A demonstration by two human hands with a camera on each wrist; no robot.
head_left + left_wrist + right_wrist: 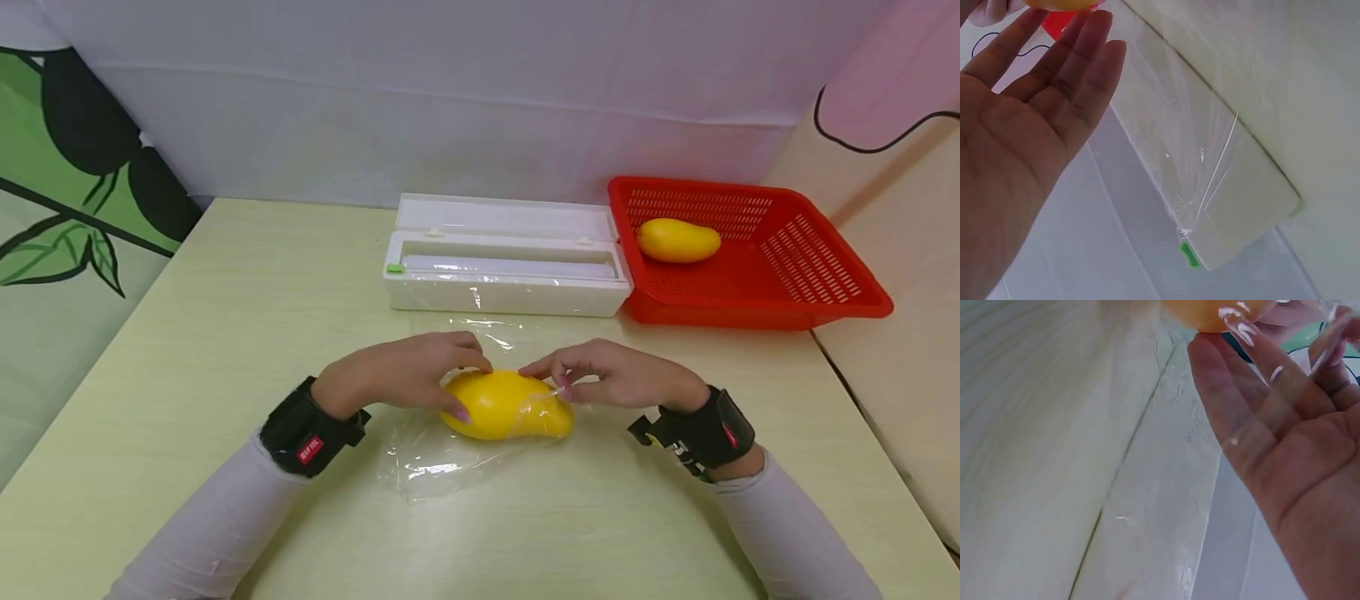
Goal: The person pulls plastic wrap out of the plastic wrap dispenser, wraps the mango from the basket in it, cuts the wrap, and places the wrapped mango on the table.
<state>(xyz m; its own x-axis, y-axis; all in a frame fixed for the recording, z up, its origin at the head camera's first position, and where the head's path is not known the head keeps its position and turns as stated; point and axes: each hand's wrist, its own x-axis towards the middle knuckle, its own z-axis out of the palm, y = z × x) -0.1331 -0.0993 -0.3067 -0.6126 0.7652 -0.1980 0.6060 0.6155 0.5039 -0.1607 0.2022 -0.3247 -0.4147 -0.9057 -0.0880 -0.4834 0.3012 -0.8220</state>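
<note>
A yellow mango (487, 410) lies on its side on a sheet of clear cling film (431, 471) spread over the table. My left hand (412, 371) holds its left end, thumb at the near side and fingertips at the far side. At the narrower right end, my right hand (626, 375) pinches a fold of film between thumb and finger, drawn partly over the fruit. Its other fingertips touch the mango's far side. The left wrist view catches the mango's edge (1063, 4) above the fingers. In the right wrist view, film glints across the fingers (1260, 356).
Behind the mango stands a white cling film dispenser (510, 298), lid up, roll inside, green slider (395, 268) at its left. Film runs from its front to the mango. A red basket (757, 312) beside it holds another mango (678, 242).
</note>
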